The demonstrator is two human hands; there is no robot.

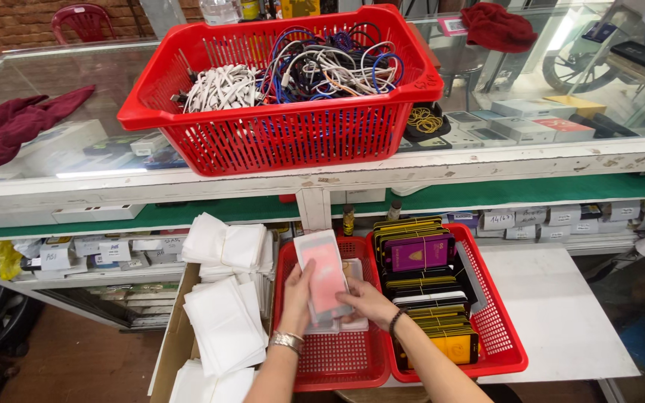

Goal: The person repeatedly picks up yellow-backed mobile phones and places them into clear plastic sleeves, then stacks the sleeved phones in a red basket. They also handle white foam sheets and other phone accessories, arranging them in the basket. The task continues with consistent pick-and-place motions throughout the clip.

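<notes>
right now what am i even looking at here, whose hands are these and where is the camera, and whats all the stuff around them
There is one picture, taken by a camera worn on a person's head, looking down at their own two bare hands. No machine is involved.

The left hand, with a metal bracelet on the wrist, and the right hand, with a dark wristband, together hold a stack of flat clear packets with a pinkish one on top, over a shallow red tray. Beside it, a second red tray holds bundles of dark and yellow flat packages. On the left, a cardboard box holds white sleeves.

Above, on a glass counter, stands a red basket full of tangled cables, with a dark red cloth nearby.
</notes>
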